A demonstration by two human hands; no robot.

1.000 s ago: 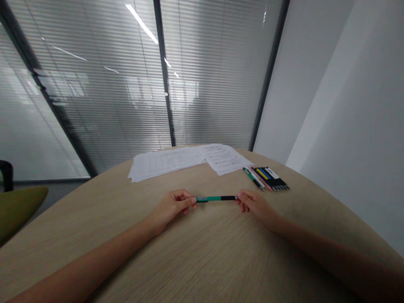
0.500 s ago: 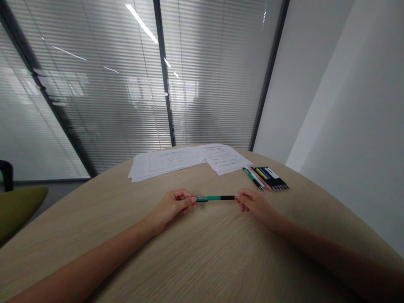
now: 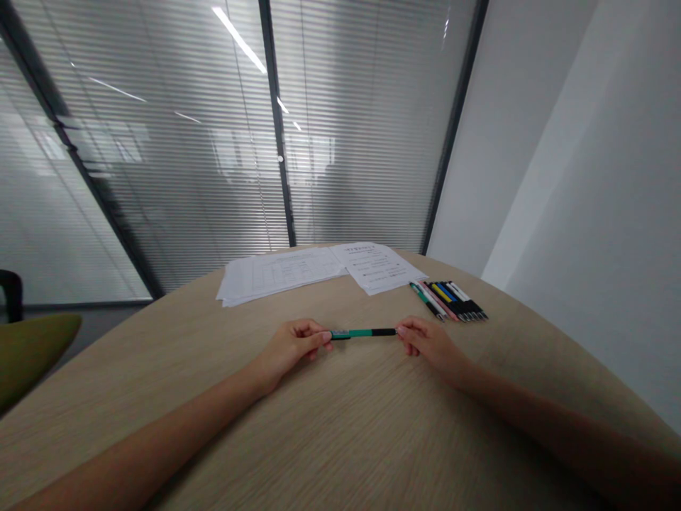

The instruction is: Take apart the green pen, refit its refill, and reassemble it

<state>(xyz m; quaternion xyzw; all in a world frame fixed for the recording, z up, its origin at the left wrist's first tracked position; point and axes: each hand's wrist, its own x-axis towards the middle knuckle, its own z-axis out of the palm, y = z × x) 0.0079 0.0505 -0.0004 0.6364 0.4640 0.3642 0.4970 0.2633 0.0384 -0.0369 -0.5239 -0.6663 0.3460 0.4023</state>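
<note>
A green pen [image 3: 362, 333] with a black grip and a dark clip lies level between my two hands, just over the table. My left hand [image 3: 298, 344] pinches its clip end between thumb and fingers. At the tip end, my right hand [image 3: 425, 341] holds the pen the same way, its fingertips covering the point. Beyond my right hand is a row of several pens [image 3: 450, 301], side by side, in green, white, pink, yellow, blue and black.
Printed sheets of paper [image 3: 281, 273] lie at the far side of the round wooden table [image 3: 340, 440], with another sheet [image 3: 380, 270] overlapping at their right. A green chair [image 3: 37, 348] stands at the left. Blinds behind glass [image 3: 362, 121] and a white wall [image 3: 601, 213] close in the space.
</note>
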